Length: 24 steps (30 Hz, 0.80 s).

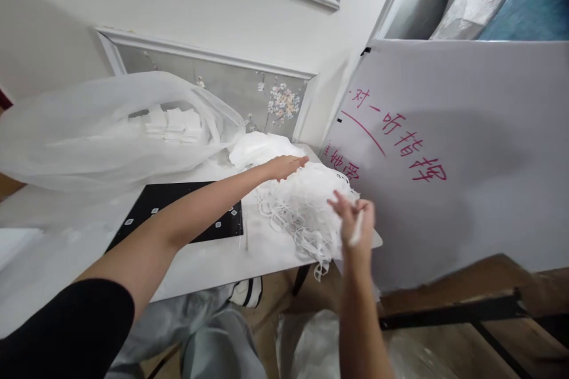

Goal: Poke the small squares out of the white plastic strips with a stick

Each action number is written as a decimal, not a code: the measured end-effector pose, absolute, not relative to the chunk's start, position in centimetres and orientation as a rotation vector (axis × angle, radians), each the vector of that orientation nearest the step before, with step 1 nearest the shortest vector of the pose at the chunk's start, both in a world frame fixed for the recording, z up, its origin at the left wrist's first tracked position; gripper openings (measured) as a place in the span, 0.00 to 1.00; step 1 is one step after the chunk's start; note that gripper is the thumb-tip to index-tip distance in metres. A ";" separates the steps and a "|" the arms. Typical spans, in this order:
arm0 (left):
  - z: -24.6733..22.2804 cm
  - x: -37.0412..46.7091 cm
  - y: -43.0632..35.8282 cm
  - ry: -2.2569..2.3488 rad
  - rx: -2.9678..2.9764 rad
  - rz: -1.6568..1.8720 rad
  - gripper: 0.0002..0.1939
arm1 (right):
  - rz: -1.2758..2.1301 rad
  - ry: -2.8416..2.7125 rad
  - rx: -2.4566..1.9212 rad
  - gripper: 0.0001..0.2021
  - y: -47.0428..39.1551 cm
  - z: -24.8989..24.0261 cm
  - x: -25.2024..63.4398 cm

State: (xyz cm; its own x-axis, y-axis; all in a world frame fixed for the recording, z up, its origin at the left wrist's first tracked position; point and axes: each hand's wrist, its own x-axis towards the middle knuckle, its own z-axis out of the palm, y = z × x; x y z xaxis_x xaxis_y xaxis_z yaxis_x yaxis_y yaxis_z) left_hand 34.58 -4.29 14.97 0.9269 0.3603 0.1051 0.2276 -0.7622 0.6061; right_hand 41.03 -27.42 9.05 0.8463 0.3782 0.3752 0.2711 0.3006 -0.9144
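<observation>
From here, the underside of the left hand (287, 168) is hidden against the pile (313, 195) of thin white pieces, so I can't tell whether it grips any. Its fingers lie stretched out and close together, touching the top. The right hand (359, 222) is blurred, above the pile's right end; some of its fingers curl around a white strip (357, 231), while others point apart toward the pile. What the strip is, I can't make out.

The pile is soft and crumpled, with stringy loops tangled along its near side, some hanging over the edge of the glossy white desk (267, 254). The left arm partly covers a flat black mat (169, 196) with small pale marks. Beyond it, a filmy, see-through bag (89, 130), cut off at the left, holds stacked white pieces (178, 124).
</observation>
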 end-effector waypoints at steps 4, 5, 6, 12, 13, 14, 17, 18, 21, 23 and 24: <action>15.1 37.1 -1.8 0.249 2.275 0.125 0.30 | 0.265 -0.709 -1.400 0.19 -25.5 1.7 35.3; 14.8 37.1 -1.2 0.205 2.285 0.137 0.29 | 0.249 -0.737 -1.464 0.17 -25.0 0.4 34.5; 14.3 37.0 -0.7 0.168 2.318 0.158 0.29 | 0.225 -0.759 -1.528 0.16 -24.6 -0.6 33.9; 10.5 36.1 0.1 0.305 2.700 0.451 0.17 | 0.091 -0.868 -1.720 0.17 -23.8 -2.3 33.3; 10.0 36.1 0.4 0.369 2.710 0.496 0.17 | 0.077 -0.882 -1.717 0.17 -23.8 -2.3 33.4; 9.5 36.1 1.0 0.446 2.707 0.542 0.17 | 0.074 -0.893 -1.710 0.17 -23.8 -2.2 33.5; 8.8 36.2 4.2 0.752 2.667 0.682 0.21 | 0.115 -0.903 -1.708 0.16 -23.7 -2.0 33.5; 8.7 36.1 5.6 0.844 2.641 0.699 0.22 | 0.124 -0.897 -1.724 0.15 -23.7 -1.9 33.5; 8.5 35.9 9.5 0.970 2.564 0.629 0.15 | 0.126 -0.881 -1.793 0.13 -23.5 -1.6 33.3; 8.5 35.9 11.3 0.968 2.515 0.575 0.13 | 0.122 -0.884 -1.843 0.12 -23.3 -1.6 33.1; 8.6 35.9 12.0 0.955 2.488 0.559 0.13 | 0.121 -0.891 -1.860 0.11 -23.2 -1.6 33.1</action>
State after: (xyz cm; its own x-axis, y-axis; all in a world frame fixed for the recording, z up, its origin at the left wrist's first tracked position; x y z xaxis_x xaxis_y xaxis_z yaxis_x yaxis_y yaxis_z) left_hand 35.95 12.04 8.61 0.6841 0.6965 0.2166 0.5296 -0.6785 0.5092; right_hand 33.06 -23.24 -1.62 0.7207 0.6239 0.3021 0.5212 -0.2004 -0.8296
